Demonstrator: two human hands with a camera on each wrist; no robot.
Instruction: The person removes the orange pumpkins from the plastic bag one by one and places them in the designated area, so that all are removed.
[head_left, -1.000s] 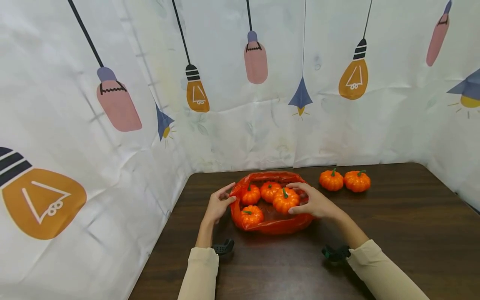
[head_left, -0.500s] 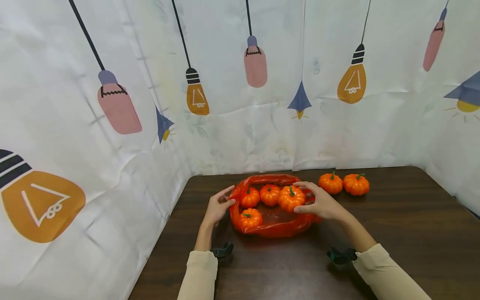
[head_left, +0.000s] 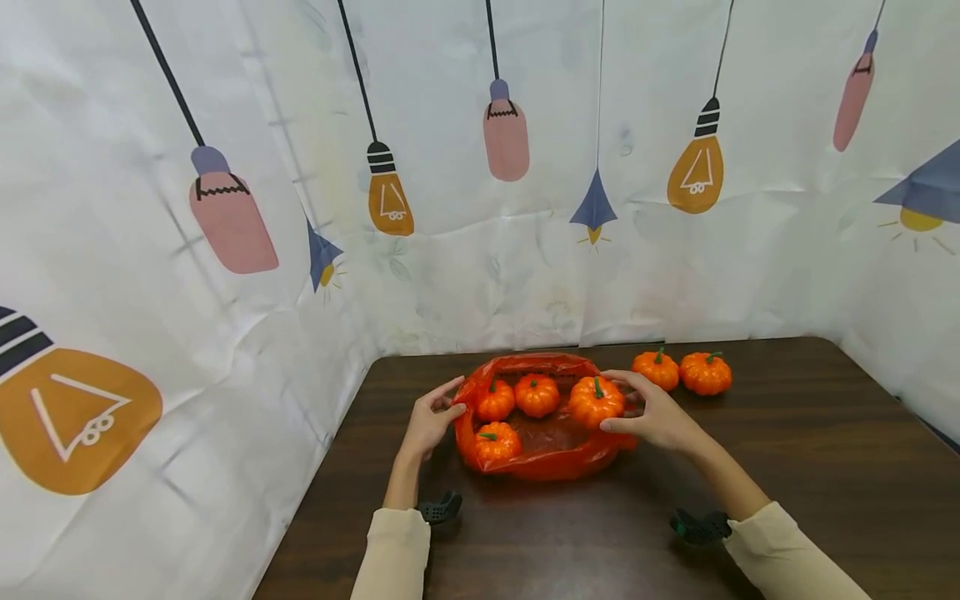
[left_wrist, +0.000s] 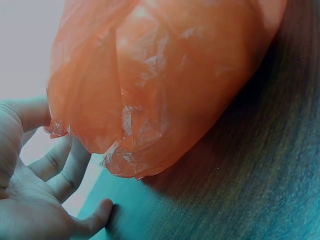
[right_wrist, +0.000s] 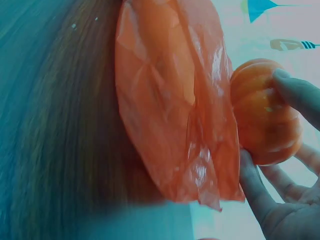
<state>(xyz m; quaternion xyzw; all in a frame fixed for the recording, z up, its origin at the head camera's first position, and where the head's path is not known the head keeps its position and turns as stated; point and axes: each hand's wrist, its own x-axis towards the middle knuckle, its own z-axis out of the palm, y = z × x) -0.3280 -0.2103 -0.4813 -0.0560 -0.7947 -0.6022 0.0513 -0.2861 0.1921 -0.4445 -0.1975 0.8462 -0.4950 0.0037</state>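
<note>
My right hand (head_left: 660, 418) clamps one pumpkin (head_left: 595, 405) at the edge of one red bag (head_left: 553, 467); my left hand (head_left: 426, 427) pinches its rim, three pumpkins (head_left: 537, 398) inside. Two pumpkins (head_left: 705, 375) sit beyond my right fingers, the bench (head_left: 810, 450) running rightward.

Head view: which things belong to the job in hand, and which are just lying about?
Seemingly in the job:
held pumpkin
red bag
three bagged pumpkins

Lying about, though perhaps part of it:
two loose pumpkins
table
</note>
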